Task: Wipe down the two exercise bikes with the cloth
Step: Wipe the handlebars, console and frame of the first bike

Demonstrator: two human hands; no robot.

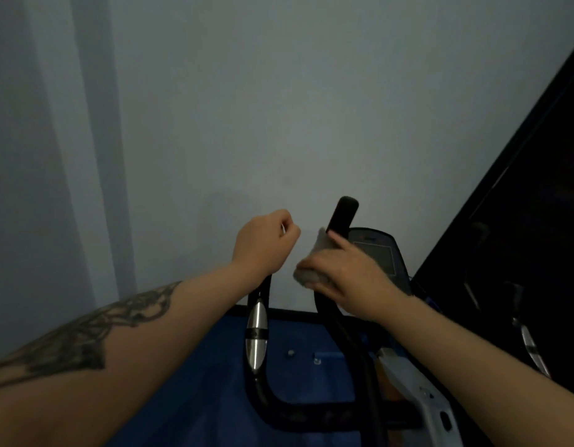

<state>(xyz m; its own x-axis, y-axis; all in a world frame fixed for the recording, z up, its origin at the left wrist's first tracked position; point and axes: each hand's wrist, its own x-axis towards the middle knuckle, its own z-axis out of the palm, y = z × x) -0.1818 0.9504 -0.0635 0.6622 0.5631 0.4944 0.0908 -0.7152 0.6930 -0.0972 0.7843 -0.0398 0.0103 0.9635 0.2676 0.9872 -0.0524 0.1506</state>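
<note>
The person stands over a black exercise bike (327, 411) set against a pale grey wall (279, 108); both bare forearms reach forward to its two upright handlebar arms. The left hand (263, 243) is curled in a fist round the top of the left black handlebar grip (258, 333) — the grip's chrome pulse-sensor plates show just below the wrist. The right hand (347, 272) presses a small pale grey folded cloth (314, 259) against the right black foam-covered handlebar grip (342, 217); the forefinger lies extended up along the bar, the remaining fingers are wrapped round cloth and bar together; the bar's rounded tip stands clear above the cloth. Just beside the right hand sits the bike's grey console display (381, 256). A blue floor mat (198, 366) lies beneath the frame; a dark reflective panel (521, 221) fills the right edge.
</note>
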